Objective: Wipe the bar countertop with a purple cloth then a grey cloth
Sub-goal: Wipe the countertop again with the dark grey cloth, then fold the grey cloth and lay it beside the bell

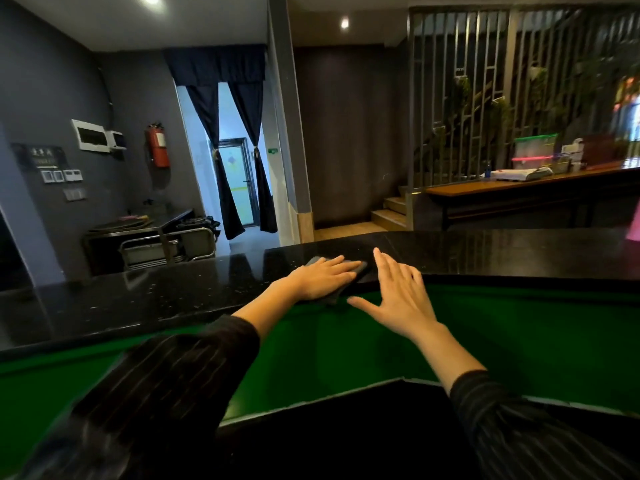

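Observation:
A glossy black bar countertop runs across the view, speckled with small spots. My left hand lies flat, fingers straight, pressing a dark grey cloth onto the counter near its front edge. The cloth shows beyond the fingertips and below the palm. My right hand is spread with straight fingers just to the right of the cloth, at the counter's front edge; I cannot tell whether it touches the surface. No purple cloth is in view.
Below the counter's front edge is a green surface with a dark opening beneath it. Beyond the counter stand a metal cart, a curtained doorway, steps and a wooden table carrying boxes at the right.

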